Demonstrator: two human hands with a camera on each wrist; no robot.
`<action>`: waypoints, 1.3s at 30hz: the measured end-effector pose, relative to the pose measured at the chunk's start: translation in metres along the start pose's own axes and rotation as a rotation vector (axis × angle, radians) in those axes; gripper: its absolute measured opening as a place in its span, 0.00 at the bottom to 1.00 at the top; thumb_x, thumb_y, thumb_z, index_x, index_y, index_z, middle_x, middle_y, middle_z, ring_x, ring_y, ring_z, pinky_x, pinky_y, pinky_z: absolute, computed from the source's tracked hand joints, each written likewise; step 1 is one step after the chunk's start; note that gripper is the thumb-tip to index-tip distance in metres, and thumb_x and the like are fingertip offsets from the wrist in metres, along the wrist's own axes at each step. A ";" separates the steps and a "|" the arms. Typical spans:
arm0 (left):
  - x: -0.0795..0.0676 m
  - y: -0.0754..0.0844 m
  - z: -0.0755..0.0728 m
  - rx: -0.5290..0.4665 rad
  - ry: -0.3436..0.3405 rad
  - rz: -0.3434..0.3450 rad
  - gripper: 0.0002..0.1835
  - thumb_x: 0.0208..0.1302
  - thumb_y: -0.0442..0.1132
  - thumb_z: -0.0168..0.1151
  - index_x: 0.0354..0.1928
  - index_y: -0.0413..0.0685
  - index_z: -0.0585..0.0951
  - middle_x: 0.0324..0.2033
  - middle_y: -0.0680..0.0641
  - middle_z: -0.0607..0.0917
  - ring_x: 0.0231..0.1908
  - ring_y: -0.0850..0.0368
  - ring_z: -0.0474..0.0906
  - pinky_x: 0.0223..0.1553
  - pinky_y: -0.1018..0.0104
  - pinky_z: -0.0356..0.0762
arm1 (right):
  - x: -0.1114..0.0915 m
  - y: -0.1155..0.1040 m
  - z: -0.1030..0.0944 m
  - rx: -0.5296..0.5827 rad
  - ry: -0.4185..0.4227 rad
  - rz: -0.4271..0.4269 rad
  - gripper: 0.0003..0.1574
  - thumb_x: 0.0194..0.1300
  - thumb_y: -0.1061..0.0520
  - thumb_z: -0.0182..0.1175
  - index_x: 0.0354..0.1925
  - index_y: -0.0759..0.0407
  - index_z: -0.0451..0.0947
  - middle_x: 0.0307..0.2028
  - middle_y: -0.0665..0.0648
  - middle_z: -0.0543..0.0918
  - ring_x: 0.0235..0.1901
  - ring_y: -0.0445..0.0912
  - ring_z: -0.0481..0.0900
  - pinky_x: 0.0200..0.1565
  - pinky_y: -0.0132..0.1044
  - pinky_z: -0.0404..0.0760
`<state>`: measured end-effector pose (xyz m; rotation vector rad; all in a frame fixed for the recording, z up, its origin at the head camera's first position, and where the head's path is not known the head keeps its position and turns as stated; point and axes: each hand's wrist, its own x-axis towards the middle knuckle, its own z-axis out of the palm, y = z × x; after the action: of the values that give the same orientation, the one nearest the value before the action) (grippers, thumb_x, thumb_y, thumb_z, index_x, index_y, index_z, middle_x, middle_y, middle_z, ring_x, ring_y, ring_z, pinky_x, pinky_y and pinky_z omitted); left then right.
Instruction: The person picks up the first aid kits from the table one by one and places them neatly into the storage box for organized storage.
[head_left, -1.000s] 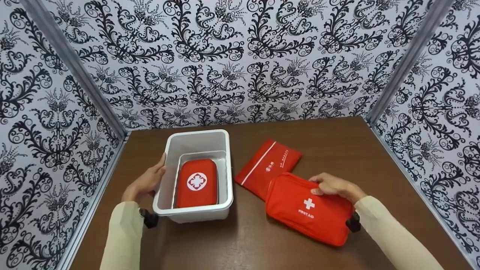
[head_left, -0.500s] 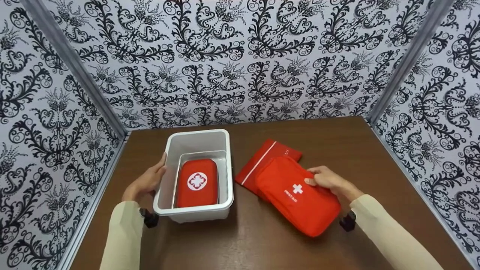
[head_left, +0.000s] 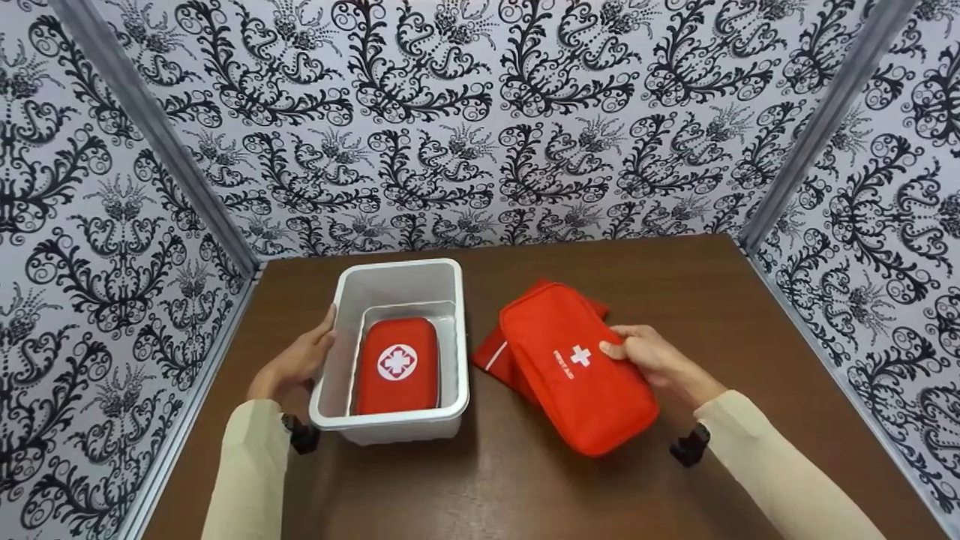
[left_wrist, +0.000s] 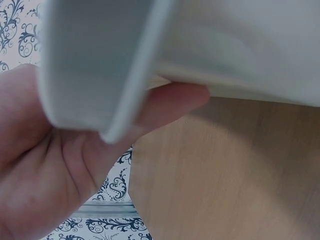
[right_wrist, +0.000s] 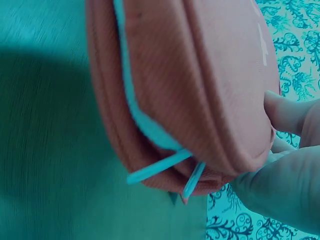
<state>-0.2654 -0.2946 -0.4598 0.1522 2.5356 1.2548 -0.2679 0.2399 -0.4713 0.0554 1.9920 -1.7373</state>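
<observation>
Red fabric first-aid pouch (head_left: 562,379) is clamped between thumb and fingers of the right hand (head_left: 651,356), partly covering a flat red packet (head_left: 490,347) on the worktop (head_left: 487,491), while the left hand (head_left: 296,361) grips a white tub (head_left: 405,432) containing a red case (head_left: 397,394).

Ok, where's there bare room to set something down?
Bare tabletop shows at the front between the sleeves, and at the back right, beyond the right hand. It's crowded right of the white bin, where the first-aid bag covers part of the red pouch.
</observation>
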 end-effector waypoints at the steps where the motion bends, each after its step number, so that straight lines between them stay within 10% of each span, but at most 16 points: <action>1: 0.000 0.000 0.000 -0.012 0.001 -0.007 0.33 0.82 0.40 0.35 0.79 0.53 0.34 0.71 0.23 0.58 0.54 0.35 0.73 0.45 0.43 0.81 | 0.000 0.000 0.001 0.016 -0.011 -0.013 0.34 0.74 0.60 0.55 0.72 0.72 0.60 0.41 0.53 0.85 0.40 0.44 0.85 0.45 0.39 0.86; 7: -0.001 0.000 0.001 -0.053 0.018 -0.019 0.33 0.81 0.39 0.35 0.80 0.54 0.35 0.64 0.20 0.65 0.40 0.42 0.79 0.30 0.48 0.83 | -0.001 -0.003 0.014 0.097 -0.040 -0.058 0.35 0.74 0.60 0.54 0.71 0.75 0.58 0.40 0.52 0.85 0.40 0.43 0.85 0.45 0.37 0.86; 15: 0.000 -0.002 0.001 -0.074 -0.002 0.012 0.33 0.81 0.38 0.35 0.79 0.52 0.35 0.68 0.23 0.62 0.48 0.39 0.77 0.42 0.50 0.81 | 0.001 -0.010 0.033 0.193 -0.063 -0.076 0.36 0.73 0.60 0.56 0.71 0.75 0.59 0.41 0.51 0.85 0.42 0.43 0.84 0.47 0.36 0.85; 39: -0.006 0.007 0.000 -0.113 -0.058 -0.092 0.34 0.83 0.46 0.34 0.79 0.62 0.31 0.74 0.25 0.52 0.53 0.35 0.75 0.35 0.44 0.83 | 0.020 -0.068 0.093 0.234 -0.074 -0.074 0.29 0.71 0.62 0.56 0.66 0.74 0.66 0.36 0.50 0.87 0.36 0.43 0.86 0.42 0.38 0.86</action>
<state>-0.2597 -0.2924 -0.4528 0.0453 2.3873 1.3343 -0.2776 0.1342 -0.4231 -0.0042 1.7510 -1.9838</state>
